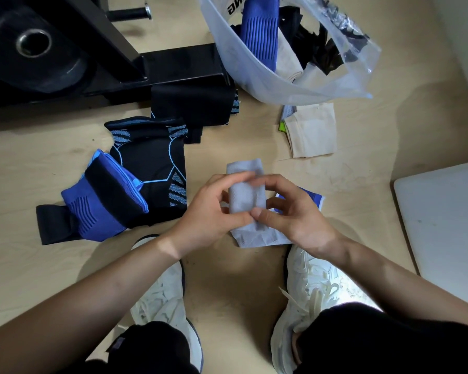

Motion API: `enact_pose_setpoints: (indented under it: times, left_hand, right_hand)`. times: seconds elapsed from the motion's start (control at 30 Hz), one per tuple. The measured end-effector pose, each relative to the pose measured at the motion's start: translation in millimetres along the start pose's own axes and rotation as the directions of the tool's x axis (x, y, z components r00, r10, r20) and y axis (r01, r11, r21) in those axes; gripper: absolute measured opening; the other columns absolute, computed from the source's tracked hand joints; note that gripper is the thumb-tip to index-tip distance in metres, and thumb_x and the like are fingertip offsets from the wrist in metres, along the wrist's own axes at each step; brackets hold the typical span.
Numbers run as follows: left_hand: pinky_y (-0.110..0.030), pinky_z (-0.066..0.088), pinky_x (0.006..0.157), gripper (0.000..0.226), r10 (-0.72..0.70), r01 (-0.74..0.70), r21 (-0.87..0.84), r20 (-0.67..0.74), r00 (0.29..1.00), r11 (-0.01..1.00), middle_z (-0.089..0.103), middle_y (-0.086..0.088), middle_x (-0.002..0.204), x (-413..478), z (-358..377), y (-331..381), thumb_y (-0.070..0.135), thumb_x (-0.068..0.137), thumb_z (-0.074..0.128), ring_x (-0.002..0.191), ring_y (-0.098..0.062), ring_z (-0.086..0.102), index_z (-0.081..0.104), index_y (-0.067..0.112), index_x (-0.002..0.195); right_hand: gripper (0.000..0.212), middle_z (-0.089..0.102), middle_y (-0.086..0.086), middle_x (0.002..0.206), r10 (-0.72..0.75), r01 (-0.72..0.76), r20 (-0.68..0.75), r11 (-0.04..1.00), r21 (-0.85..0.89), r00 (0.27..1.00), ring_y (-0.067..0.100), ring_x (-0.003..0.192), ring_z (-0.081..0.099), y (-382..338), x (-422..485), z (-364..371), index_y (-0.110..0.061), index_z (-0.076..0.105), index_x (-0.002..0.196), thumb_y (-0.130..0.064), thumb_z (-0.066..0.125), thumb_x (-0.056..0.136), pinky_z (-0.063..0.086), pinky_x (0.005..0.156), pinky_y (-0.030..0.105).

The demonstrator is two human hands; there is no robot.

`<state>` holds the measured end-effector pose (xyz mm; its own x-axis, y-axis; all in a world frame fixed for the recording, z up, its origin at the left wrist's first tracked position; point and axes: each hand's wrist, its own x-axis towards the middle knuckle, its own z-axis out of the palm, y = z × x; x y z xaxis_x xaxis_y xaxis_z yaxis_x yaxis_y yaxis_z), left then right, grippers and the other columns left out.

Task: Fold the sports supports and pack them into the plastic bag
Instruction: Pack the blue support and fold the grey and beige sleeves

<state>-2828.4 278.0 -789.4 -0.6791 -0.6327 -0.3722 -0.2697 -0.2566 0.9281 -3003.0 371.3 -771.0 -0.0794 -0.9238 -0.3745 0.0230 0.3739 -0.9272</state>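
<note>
A pale grey support [245,197] is held above the floor in the middle of the view. My left hand [214,214] pinches its left edge and my right hand [292,211] pinches its right edge, thumbs meeting on its front. Its lower end hangs folded below my hands. A clear plastic bag [257,74] lies open at the top right, with a blue support [258,31], cream fabric and black pieces inside. A beige support [312,130] lies just below the bag. Black and blue supports [149,168] lie piled to the left.
A black weight-bench frame [114,68] with a weight plate [33,47] fills the top left. A white board [443,225] lies at the right. A blue-edged piece [312,197] peeks from under my right hand. My white shoes [308,276] stand on the wooden floor below my hands.
</note>
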Motion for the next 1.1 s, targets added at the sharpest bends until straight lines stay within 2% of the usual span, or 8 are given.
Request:
enact_pose_setpoints:
  times: [0.2, 0.4, 0.57, 0.67, 0.77, 0.87, 1.0, 1.1]
  left_hand:
    - [-0.054, 0.059, 0.088, 0.070, 0.001, -0.001, -0.011, 0.011, 1.000, 1.000, 0.069, -0.002, 0.123, 2.3, -11.1, 32.0, 0.012, 0.073, 0.081, 0.100, -0.022, 0.071, 0.060, 0.034, 0.136]
    - [-0.034, 0.058, 0.081, 0.041, 0.331, -0.296, 0.226, -0.135, 0.934, 0.928, 0.065, 0.005, 0.121, 6.6, -31.2, 75.4, 0.016, 0.081, 0.075, 0.101, -0.019, 0.067, 0.066, 0.028, 0.119]
    - [-0.042, 0.050, 0.095, 0.035, 0.757, -0.444, 0.734, -0.144, 0.637, 0.514, 0.062, -0.007, 0.124, 23.0, -40.8, 118.6, 0.015, 0.084, 0.075, 0.111, -0.024, 0.061, 0.071, 0.010, 0.118]
    - [-0.046, 0.040, 0.094, 0.035, 0.864, -0.311, 0.927, -0.025, 0.504, 0.208, 0.063, -0.005, 0.127, 39.9, -42.0, 145.6, 0.029, 0.084, 0.075, 0.115, -0.034, 0.057, 0.073, 0.017, 0.118]
    - [-0.048, 0.031, 0.099, 0.028, 0.893, -0.170, 0.979, -0.023, 0.450, 0.110, 0.061, 0.000, 0.134, 64.3, -51.7, 164.9, 0.041, 0.089, 0.069, 0.129, -0.034, 0.048, 0.073, 0.026, 0.113]
    - [-0.050, 0.029, 0.101, 0.021, 0.874, -0.093, 0.994, -0.009, 0.485, 0.062, 0.058, 0.001, 0.138, 88.7, -67.0, 174.9, 0.046, 0.092, 0.066, 0.133, -0.035, 0.045, 0.074, 0.029, 0.102]
    - [-0.048, 0.037, 0.095, 0.025, 0.786, -0.107, 0.992, 0.015, 0.618, 0.066, 0.057, -0.005, 0.137, 113.7, -81.0, 179.1, 0.037, 0.085, 0.070, 0.127, -0.037, 0.047, 0.073, 0.024, 0.107]
    - [-0.045, 0.050, 0.082, 0.046, 0.727, -0.159, 0.976, 0.002, 0.687, 0.147, 0.054, -0.006, 0.135, 126.5, -82.5, 180.2, 0.026, 0.079, 0.073, 0.122, -0.034, 0.046, 0.066, 0.020, 0.123]
  right_hand:
    - [0.031, 0.071, 0.003, 0.086, -0.032, 0.027, -0.062, 0.997, -0.072, 0.998, 0.028, 0.075, 0.063, -22.8, 1.5, -19.5, -0.027, 0.069, 0.112, -0.008, 0.070, 0.088, 0.055, 0.076, 0.051]
    - [0.037, 0.069, -0.007, 0.105, -0.221, 0.204, -0.034, 0.941, -0.269, 0.975, 0.022, 0.089, 0.063, -89.2, -6.4, -49.5, -0.026, 0.070, 0.113, -0.003, 0.058, 0.086, 0.052, 0.071, 0.040]
    - [0.042, 0.066, -0.006, 0.118, -0.434, 0.376, -0.041, 0.820, -0.431, 0.900, 0.026, 0.100, 0.061, -136.6, 3.3, -72.9, -0.023, 0.070, 0.111, 0.004, 0.052, 0.084, 0.052, 0.074, 0.036]
    - [0.043, 0.065, -0.008, 0.117, -0.509, 0.421, -0.030, 0.741, -0.523, 0.860, 0.025, 0.103, 0.061, -159.6, 24.3, -84.4, -0.022, 0.069, 0.112, 0.005, 0.051, 0.084, 0.051, 0.076, 0.041]
    - [0.046, 0.065, -0.004, 0.116, -0.519, 0.405, 0.022, 0.640, -0.653, 0.855, 0.010, 0.100, 0.059, -172.5, 54.9, -92.7, -0.027, 0.069, 0.113, 0.000, 0.050, 0.081, 0.048, 0.076, 0.025]
    - [0.042, 0.065, -0.001, 0.112, -0.477, 0.389, 0.115, 0.530, -0.754, 0.872, 0.005, 0.088, 0.057, -175.7, 87.5, -101.3, -0.024, 0.070, 0.114, -0.003, 0.053, 0.082, 0.041, 0.073, 0.011]
    - [0.045, 0.065, 0.004, 0.116, -0.442, 0.350, 0.164, 0.381, -0.856, 0.882, 0.018, 0.087, 0.059, -174.0, 121.4, -109.7, -0.018, 0.070, 0.119, 0.001, 0.060, 0.080, 0.046, 0.079, 0.022]
    - [0.048, 0.057, 0.007, 0.131, -0.395, 0.294, 0.159, 0.310, -0.904, 0.905, 0.021, 0.108, 0.057, -170.8, 141.5, -114.2, -0.018, 0.066, 0.127, -0.002, 0.063, 0.081, 0.043, 0.092, 0.026]
